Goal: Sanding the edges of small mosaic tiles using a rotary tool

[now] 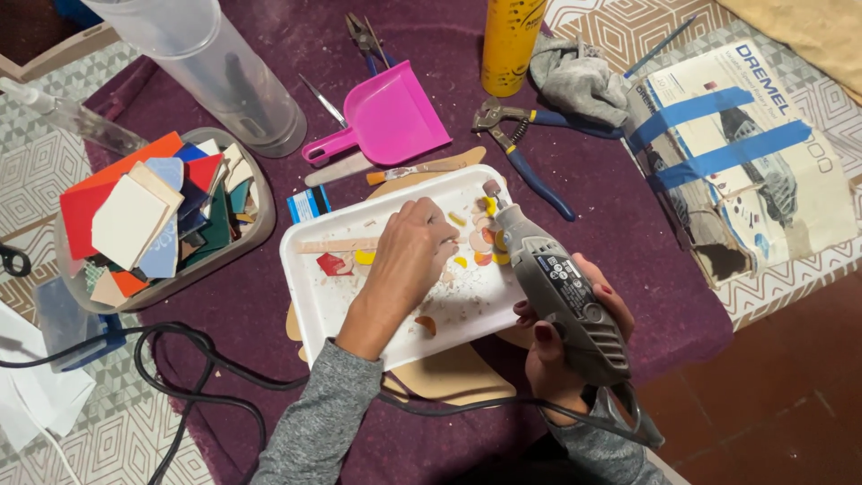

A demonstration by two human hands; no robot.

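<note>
My right hand (561,337) grips a grey corded rotary tool (557,287), its tip pointing up over the far part of a white foam tray (314,301). My left hand (409,260) rests inside the tray, fingers curled down on small pieces near the middle; what it pinches is hidden. Small red, yellow and orange tile bits (337,263) lie scattered in the tray, along with a thin wooden stick (337,244). The tray sits on a purple cloth (620,207) over a tan board (453,373).
A tub of coloured tile shards (153,216) stands at left. Behind the tray lie a pink dustpan (391,117), blue-handled nippers (525,148), a yellow can (510,40), a clear plastic jar (215,67) and a taped cardboard box (745,153). The black cord (193,364) loops at front left.
</note>
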